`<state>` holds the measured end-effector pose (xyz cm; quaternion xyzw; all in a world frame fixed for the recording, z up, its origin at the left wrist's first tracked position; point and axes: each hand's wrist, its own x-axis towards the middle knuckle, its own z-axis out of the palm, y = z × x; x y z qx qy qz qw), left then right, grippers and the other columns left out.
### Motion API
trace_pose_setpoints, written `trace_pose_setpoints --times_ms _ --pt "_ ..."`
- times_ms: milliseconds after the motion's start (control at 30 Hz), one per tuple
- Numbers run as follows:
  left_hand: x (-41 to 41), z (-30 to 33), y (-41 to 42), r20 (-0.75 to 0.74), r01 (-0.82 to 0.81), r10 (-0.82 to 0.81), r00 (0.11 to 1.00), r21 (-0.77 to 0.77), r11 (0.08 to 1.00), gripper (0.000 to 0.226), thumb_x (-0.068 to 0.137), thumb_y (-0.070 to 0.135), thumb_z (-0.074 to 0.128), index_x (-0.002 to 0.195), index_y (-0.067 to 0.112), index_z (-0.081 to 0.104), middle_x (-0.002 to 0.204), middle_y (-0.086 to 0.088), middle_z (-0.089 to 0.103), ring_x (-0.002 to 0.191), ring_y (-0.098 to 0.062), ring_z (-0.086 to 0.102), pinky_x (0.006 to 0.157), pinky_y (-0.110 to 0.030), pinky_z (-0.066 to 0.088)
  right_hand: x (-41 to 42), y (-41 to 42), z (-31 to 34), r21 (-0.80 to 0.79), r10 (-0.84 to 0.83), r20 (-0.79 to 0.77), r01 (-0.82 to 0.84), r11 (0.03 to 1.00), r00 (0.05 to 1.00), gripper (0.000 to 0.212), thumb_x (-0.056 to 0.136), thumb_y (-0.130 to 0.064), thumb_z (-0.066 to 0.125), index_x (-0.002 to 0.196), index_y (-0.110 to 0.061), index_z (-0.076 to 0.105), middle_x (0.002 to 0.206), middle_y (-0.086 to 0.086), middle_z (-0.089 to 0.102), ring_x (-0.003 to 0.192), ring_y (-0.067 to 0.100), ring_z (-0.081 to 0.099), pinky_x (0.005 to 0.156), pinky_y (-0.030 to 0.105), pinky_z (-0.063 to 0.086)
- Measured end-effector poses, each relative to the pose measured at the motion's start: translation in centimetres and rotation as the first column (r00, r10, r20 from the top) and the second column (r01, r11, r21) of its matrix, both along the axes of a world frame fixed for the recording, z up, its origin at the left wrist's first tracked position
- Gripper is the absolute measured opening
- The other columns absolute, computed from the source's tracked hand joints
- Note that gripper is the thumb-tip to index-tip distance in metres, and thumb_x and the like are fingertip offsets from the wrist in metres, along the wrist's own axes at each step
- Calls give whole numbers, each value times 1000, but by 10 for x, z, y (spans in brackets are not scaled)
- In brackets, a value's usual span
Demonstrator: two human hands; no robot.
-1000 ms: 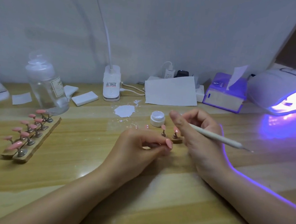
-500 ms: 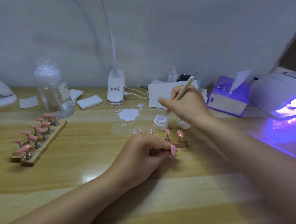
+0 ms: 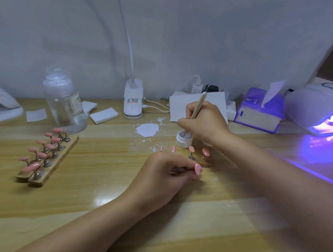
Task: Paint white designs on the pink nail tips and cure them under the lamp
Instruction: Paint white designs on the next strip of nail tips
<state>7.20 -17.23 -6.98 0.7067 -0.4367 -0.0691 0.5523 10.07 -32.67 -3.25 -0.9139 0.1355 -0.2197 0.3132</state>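
Two hands working: our right hand (image 3: 203, 121) is pinching the dotting pen (image 3: 197, 105) in the white gel pot (image 3: 184, 138); our left hand's (image 3: 169, 173) fingers (image 3: 197, 168) are pinching a nail stand. Overloading risks blobbing.

Pink nail tips on small metal stands (image 3: 191, 153) just below the right grip (image 3: 204, 123), more pink tips on a wooden rack (image 3: 47, 153) far left of the left grip (image 3: 169, 173), glowing violet lamp (image 3: 324, 108) far right
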Motion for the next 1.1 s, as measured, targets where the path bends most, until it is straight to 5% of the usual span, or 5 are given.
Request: trace_pose_setpoints --times_ms 267,433,667,967,1100 --pt "2 0 1 -41 -8 7 999 -9 1000 15 81 1 65 71 12 70 69 3 68 73 -15 67 78 -31 53 -7 -2 2 -36 19 3 -18 999 1000 34 71 -17 64 48 -17 38 50 -4 45 55 12 41 51 27 29" --pt "2 -2 2 -71 0 0 997 -1 1000 13 78 -8 64 74 4 69 66 12 67 70 2 66 74 -13 50 -34 11 12 306 -45 312 -56 950 949 39 83 -27 65 53 -16 43 39 -9 51 41 0 48 47 16 38" --pt "2 0 3 7 -22 22 1000 34 999 14 78 -7 65 79 4 73 74 2 72 72 2 64 87 -24 49 -100 42 -10 595 -93 492 -256 762 866 32 71 -27 68 58 -5 49 45 -7 58 40 1 53 45 10 42" --pt "3 -2 2 80 -51 47 996 51 997 13 78 -5 65 77 4 74 79 5 72 72 0 63 99 -31 43 -99 44 -15 601 -51 492 -296 743 869 35 79 9 59 54 -5 38 34 -5 32 28 -3 43 35 9 35" --pt "4 -1 2 132 -25 17 991 60 998 15 78 -5 66 76 6 75 75 5 73 69 13 55 81 -4 38 -99 45 -14 583 -24 482 -300 755 876 38 75 16 53 52 -9 35 40 7 28 27 -2 43 34 6 30"
